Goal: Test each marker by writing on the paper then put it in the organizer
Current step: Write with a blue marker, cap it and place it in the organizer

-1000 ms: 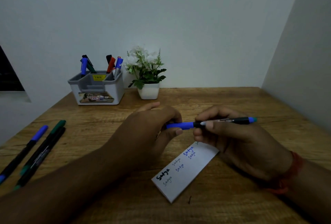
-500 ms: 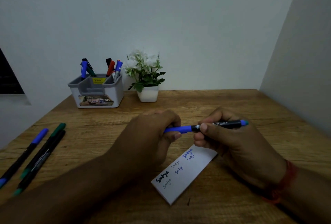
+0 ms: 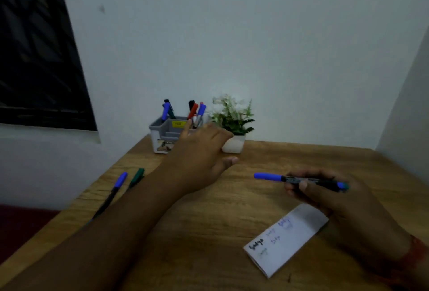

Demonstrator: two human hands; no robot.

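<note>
A grained wooden desk (image 3: 209,232) meets a plain pale wall, with slim blue-capped (image 3: 115,189) and green-capped (image 3: 137,176) markers lying at its left edge. The left hand (image 3: 200,151), fingers straight and holding nothing, reaches before a grey plastic organizer (image 3: 160,132) of upright markers beside a potted plant (image 3: 233,125). The right hand (image 3: 325,194) pinches a capped blue marker (image 3: 299,179) level above the folded white paper (image 3: 286,238).
</note>
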